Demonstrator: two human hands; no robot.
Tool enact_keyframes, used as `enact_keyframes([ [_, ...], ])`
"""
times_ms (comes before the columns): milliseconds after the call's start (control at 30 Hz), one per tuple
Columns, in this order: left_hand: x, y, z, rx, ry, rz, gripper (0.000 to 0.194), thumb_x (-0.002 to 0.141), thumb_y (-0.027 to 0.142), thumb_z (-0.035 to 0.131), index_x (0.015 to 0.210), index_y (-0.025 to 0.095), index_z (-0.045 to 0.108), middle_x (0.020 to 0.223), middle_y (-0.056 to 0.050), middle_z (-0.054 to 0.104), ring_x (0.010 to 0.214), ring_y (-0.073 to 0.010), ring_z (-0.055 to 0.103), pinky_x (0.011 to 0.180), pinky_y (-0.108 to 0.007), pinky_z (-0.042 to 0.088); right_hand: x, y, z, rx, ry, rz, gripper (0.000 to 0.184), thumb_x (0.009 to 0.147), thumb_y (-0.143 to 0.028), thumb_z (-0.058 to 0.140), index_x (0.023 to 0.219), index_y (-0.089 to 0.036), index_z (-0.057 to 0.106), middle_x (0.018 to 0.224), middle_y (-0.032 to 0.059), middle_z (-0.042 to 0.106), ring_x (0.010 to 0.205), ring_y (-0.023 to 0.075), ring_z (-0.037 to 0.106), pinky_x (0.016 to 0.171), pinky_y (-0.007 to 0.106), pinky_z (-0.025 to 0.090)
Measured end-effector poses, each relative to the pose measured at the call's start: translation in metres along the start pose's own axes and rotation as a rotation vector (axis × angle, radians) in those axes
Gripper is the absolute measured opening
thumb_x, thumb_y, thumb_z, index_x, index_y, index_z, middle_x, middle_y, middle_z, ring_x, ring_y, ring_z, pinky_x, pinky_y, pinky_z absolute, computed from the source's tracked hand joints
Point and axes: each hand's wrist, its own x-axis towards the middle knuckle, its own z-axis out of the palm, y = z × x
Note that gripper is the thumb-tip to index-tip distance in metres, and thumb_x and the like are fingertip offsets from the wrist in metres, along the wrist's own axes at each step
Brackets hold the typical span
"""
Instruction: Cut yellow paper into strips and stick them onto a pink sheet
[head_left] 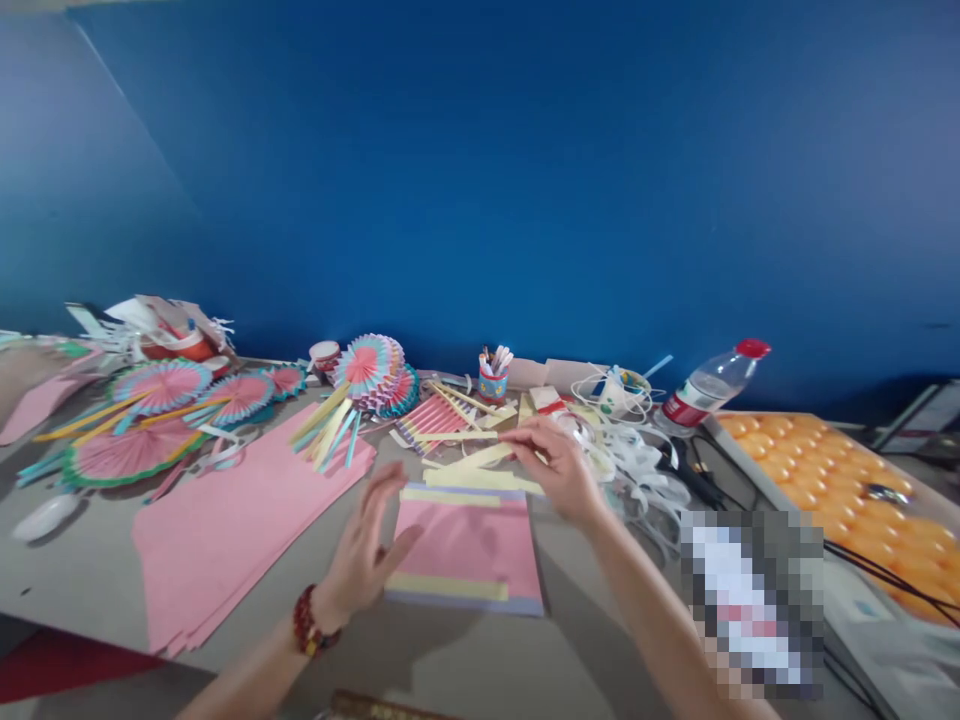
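A pink paper sheet [465,540] with lilac bands along its far and near edges lies on the table in front of me. Pale yellow strips run along both of those edges. At its left side, my left hand [364,550] is open, fingers spread, holding nothing; whether it touches the sheet I cannot tell. Beyond the sheet's far right corner, my right hand [559,470] pinches the end of a thin pale yellow paper strip [457,436]. More yellow strips [469,462] lie loose under it. A pink pleated paper [442,415] rests just behind.
Large pink sheets [240,530] and folded paper fans [161,385] cover the left. A pen cup [493,380] stands at the back. To the right are tangled white ribbon [637,460], a plastic bottle [709,390] and an orange padded sheet [832,480]. Another person's arm [26,375] shows far left.
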Motion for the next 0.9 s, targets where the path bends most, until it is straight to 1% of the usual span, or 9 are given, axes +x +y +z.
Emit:
enact_keyframes([
  [67,0.014,0.010,-0.005,-0.059,-0.117,-0.031,0.062,0.099,0.037,0.052,0.152,0.024,0.023,0.155,-0.014,0.031,0.144,-0.0310,0.030,0.116,-0.052,0.031,-0.022,-0.007,-0.005,0.098,-0.020,0.032,0.021,0.093,-0.022,0.053,0.101,-0.024,0.072,0.097,0.0057,0.060,0.082,0.0170,0.063,0.071,0.029,0.057],
  [200,0.044,0.033,0.011,-0.247,-0.385,-0.103,0.060,0.095,0.048,0.056,0.146,0.023,0.037,0.122,-0.009,0.064,0.109,-0.0240,0.061,0.088,-0.034,0.052,-0.053,-0.013,-0.009,0.103,-0.006,0.069,0.021,0.094,-0.023,0.053,0.101,-0.024,0.073,0.098,0.0067,0.059,0.084,0.0174,0.063,0.071,0.029,0.058],
  [267,0.052,0.041,0.025,-0.310,-0.473,-0.168,0.042,0.094,0.049,0.057,0.125,0.020,0.059,0.098,-0.005,0.069,0.086,-0.0184,0.064,0.066,-0.023,0.049,-0.064,-0.013,-0.014,0.056,0.021,0.092,0.021,0.094,-0.026,0.053,0.100,-0.023,0.073,0.097,0.0076,0.061,0.083,0.0180,0.063,0.070,0.030,0.057],
  [333,0.057,0.047,0.036,-0.404,-0.568,-0.212,0.034,0.095,0.047,0.055,0.096,0.015,0.068,0.077,-0.001,0.067,0.069,-0.0137,0.061,0.060,-0.020,0.045,-0.075,-0.013,-0.022,-0.013,0.038,0.112,0.021,0.094,-0.028,0.052,0.099,-0.022,0.072,0.095,0.0082,0.062,0.082,0.0190,0.064,0.069,0.031,0.057],
  [500,0.064,0.055,0.043,-0.339,-0.627,-0.153,0.034,0.099,0.037,0.048,0.084,0.016,0.069,0.067,0.000,0.067,0.066,-0.0126,0.061,0.068,-0.021,0.043,-0.095,-0.015,-0.038,-0.390,0.014,0.050,0.024,0.096,-0.026,0.049,0.111,-0.025,0.068,0.104,0.0099,0.066,0.102,0.0249,0.063,0.088,0.040,0.052],
  [633,0.068,0.064,0.052,-0.114,-0.664,0.058,0.027,0.096,0.023,0.050,0.079,0.018,0.070,0.071,0.000,0.069,0.068,-0.0143,0.061,0.067,-0.022,0.039,-0.099,-0.018,-0.023,-0.507,-0.205,-0.040,0.036,0.095,-0.029,0.053,0.131,-0.025,0.057,0.127,0.0107,0.063,0.121,0.0285,0.055,0.107,0.049,0.038],
  [700,0.067,0.067,0.057,-0.065,-0.652,0.119,0.027,0.097,0.023,0.050,0.077,0.017,0.068,0.072,-0.001,0.069,0.069,-0.0153,0.061,0.067,-0.023,0.038,-0.100,-0.017,-0.008,-0.456,-0.294,0.001,0.032,0.096,-0.027,0.051,0.126,-0.025,0.058,0.120,0.0105,0.067,0.113,0.0269,0.060,0.101,0.044,0.043],
  [767,0.064,0.067,0.060,-0.051,-0.643,0.131,0.028,0.099,0.026,0.050,0.079,0.017,0.068,0.072,-0.002,0.068,0.069,-0.0158,0.062,0.067,-0.024,0.039,-0.102,-0.015,0.004,-0.388,-0.360,0.121,0.024,0.097,-0.023,0.044,0.113,-0.023,0.063,0.105,0.0086,0.071,0.096,0.0232,0.065,0.082,0.034,0.049],
  [900,0.057,0.055,0.055,-0.022,-0.673,0.133,0.027,0.100,0.028,0.050,0.083,0.018,0.068,0.074,-0.002,0.069,0.072,-0.0163,0.062,0.068,-0.024,0.041,-0.108,-0.010,0.005,-0.349,-0.416,0.273,0.019,0.096,-0.023,0.044,0.092,-0.023,0.062,0.085,0.0041,0.069,0.079,0.0201,0.064,0.068,0.028,0.044],
])
